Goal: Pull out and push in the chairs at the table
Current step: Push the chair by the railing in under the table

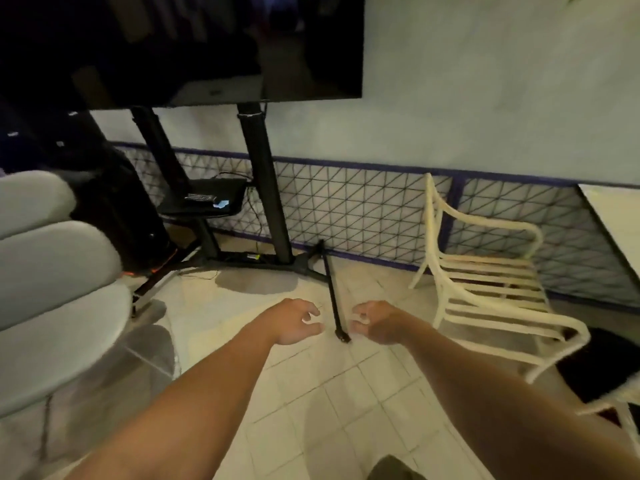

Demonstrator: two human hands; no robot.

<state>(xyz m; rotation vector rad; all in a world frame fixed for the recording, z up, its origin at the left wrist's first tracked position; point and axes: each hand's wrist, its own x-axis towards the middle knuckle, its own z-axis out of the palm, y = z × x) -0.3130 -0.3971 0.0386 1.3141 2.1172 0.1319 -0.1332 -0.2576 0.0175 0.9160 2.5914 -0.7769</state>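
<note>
Both arms stretch forward over the tiled floor (pixel 311 393), holding nothing. Left hand (pixel 294 322): fingers loosely curled, partly open, thumb apart from the rest, empty. Right hand (pixel 375 323): fingers curled in further, half closed, also empty. The hands sit close together, with the near end of a black stand leg (pixel 332 292) showing between them on the floor.

White slatted armchair (pixel 491 289) on the right, well apart from the right hand, untouched. Its back is at the left, tilted, and the seat runs right and nearward; the slats lie along that same line. The front of the chair faces the white bench (pixel 616 223), whose corner shows at the far right edge. It stands near the lattice-patterned lower wall (pixel 363 209).

Far left: a dark TV screen (pixel 180 46) on a black two-post stand (pixel 263 181), with a small shelf (pixel 204 200) carrying a box. Pale rounded seat backs (pixel 52 271) stack along the left edge. A second white chair part (pixel 620 403) shows blurred at the near right.
</note>
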